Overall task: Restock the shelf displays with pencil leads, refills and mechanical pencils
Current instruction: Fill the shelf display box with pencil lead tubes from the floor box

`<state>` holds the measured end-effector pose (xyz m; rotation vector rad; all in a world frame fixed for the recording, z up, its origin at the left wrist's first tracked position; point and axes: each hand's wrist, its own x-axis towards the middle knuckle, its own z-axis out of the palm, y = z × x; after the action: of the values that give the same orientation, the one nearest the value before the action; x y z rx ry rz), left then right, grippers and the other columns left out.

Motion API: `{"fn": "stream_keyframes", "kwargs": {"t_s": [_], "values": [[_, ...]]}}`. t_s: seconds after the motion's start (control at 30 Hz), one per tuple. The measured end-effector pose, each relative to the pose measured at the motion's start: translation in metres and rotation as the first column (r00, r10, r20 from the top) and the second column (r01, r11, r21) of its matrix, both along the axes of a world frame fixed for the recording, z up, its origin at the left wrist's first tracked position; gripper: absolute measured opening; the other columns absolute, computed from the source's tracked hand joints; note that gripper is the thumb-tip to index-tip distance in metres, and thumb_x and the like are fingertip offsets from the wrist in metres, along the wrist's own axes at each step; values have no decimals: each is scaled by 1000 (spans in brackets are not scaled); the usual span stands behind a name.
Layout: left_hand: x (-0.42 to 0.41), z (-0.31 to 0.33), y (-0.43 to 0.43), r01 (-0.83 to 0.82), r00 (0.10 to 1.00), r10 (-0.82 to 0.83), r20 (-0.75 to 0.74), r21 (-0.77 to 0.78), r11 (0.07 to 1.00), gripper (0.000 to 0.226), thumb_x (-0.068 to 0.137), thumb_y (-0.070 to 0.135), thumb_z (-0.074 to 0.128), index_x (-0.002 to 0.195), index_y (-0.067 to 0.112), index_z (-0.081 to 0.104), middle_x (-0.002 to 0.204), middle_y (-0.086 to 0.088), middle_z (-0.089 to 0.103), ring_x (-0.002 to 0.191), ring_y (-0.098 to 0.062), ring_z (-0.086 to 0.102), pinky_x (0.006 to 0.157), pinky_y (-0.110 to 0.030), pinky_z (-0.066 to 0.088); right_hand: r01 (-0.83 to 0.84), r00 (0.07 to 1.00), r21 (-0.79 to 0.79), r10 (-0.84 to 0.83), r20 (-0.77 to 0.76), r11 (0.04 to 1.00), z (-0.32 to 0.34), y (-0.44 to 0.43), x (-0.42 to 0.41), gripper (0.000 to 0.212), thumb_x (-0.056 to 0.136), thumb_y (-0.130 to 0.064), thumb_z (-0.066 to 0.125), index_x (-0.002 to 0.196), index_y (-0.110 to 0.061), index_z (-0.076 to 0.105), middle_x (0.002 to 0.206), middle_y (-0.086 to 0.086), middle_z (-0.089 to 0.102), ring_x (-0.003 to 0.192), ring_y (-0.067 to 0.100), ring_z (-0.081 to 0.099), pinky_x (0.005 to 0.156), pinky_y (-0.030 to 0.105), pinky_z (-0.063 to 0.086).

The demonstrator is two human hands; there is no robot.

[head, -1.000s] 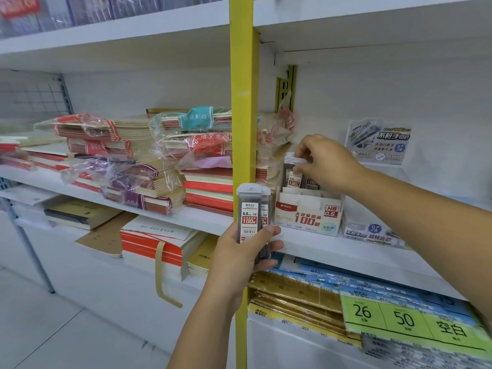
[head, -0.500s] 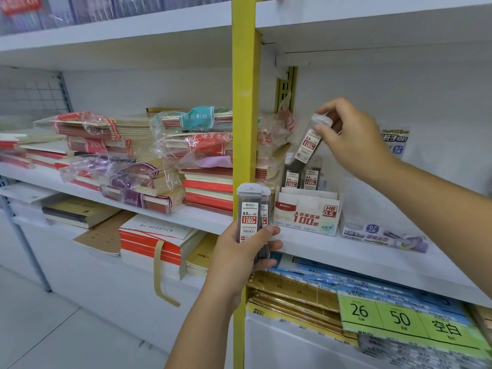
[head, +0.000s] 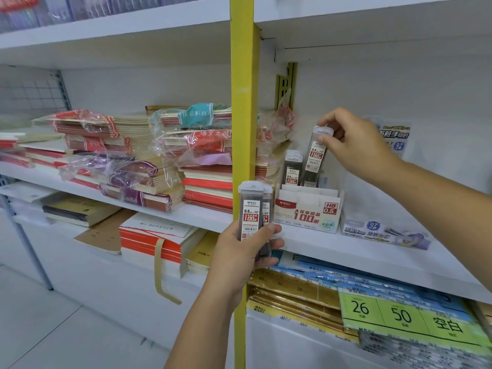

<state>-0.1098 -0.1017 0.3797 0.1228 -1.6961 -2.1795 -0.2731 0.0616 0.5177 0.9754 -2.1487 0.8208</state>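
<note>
- The right hand pinches the white cap of a lead tube between thumb and fingertips; the other fingers are curled in behind it.
- That lead tube hangs with its long axis near upright, its top leaning a little to the right. Its lower end reaches the back of the display box. I cannot tell whether it is already seated in a slot.
- The display box stands on the white shelf, just right of the yellow post. A few standing tubes fill its back left part, just beside the held one.
- The left hand grips at least two spare tubes, upright and pressed together, thumb across their front. It holds them in front of the yellow post, lower than the display box and to its left.
- The relation that matters: the open slot lies straight below the right hand, so the tube probably only needs a short drop along its own axis, straightened first.
- The right hand is the nearer one to the display box; the left hand likely serves as the supply, and the next tube would pass rightward and up.
- A second box lies on the shelf to the right, and wrapped notebooks are stacked left of the post.
</note>
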Motion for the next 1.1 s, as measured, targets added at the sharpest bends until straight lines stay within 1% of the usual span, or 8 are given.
{"fn": "stream_keyframes", "kwargs": {"t_s": [0.27, 0.43, 0.57, 0.63, 0.73, 0.8, 0.93, 1.1], "values": [[-4, -1, 4, 8, 1000, -8, 12, 1, 1000, 27, 86, 28, 74, 111, 27, 67, 98, 2, 78, 89, -17, 76, 61, -23, 58, 102, 995, 177, -97, -34, 979, -15, -1, -7, 20, 90, -27, 65, 108, -20, 63, 106, -3, 51, 94, 13, 51, 81, 27, 39], [-6, -2, 5, 6, 1000, -6, 30, 12, 1000, 26, 87, 26, 74, 112, 25, 67, 97, 2, 78, 89, -18, 76, 60, -23, 58, 252, 968, 304, -236, -87, 919, -17, 1, -10, 28, 91, -26, 63, 118, -20, 67, 113, 6, 48, 113, 24, 42, 94, 38, 38], [-5, -2, 5, 13, 1000, -14, 27, 6, 1000, 27, 85, 27, 74, 111, 26, 67, 98, 2, 78, 90, -18, 76, 61, -24, 58, 160, 987, 93, -157, -35, 983, -16, 5, 7, 29, 95, -20, 56, 123, -19, 63, 110, 5, 51, 105, 19, 49, 95, 35, 42], [-4, 0, 6, 25, 999, -25, 25, 3, 1000, 34, 81, 30, 76, 113, 25, 66, 100, 1, 78, 91, -18, 76, 62, -25, 59, 68, 998, 17, -67, -12, 998, -20, 7, 25, 23, 96, -23, 53, 115, -22, 66, 102, -4, 55, 91, 4, 52, 84, 23, 44], [-3, 2, 8, 37, 999, -37, 17, -19, 999, 30, 87, 28, 72, 116, 24, 65, 100, 1, 78, 93, -16, 75, 62, -25, 59, -121, 983, 59, 112, 146, 991, -31, 5, 57, 21, 93, -35, 53, 111, -37, 61, 95, -25, 57, 85, -17, 51, 69, 4, 40], [-2, 3, 11, 54, 999, -54, 5, -24, 998, 25, 91, 26, 69, 116, 24, 64, 101, 1, 78, 95, -15, 75, 63, -25, 59, -234, 930, 89, 196, 311, 968, -38, 0, 70, 28, 91, -38, 58, 120, -39, 59, 100, -24, 60, 90, -14, 52, 71, -1, 39], [-1, 3, 15, 107, 994, -107, -19, 2, 994, 24, 90, 27, 71, 114, 26, 67, 104, -2, 77, 98, -18, 74, 66, -28, 60, -284, 878, 66, 232, 418, 957, -46, -9, 77, 31, 90, -23, 65, 119, -33, 62, 95, -6, 68, 84, 6, 61, 67, 13, 48], [-2, 5, 13, 68, 997, -67, -31, 37, 997, 45, 76, 42, 73, 117, 25, 64, 103, 0, 77, 94, -18, 75, 66, -30, 61, -186, 900, -310, 288, 328, 932, -23, 1, 66, 31, 91, -12, 62, 97, -42, 58, 89, -5, 68, 67, 2, 65, 52, 11, 45]]}}
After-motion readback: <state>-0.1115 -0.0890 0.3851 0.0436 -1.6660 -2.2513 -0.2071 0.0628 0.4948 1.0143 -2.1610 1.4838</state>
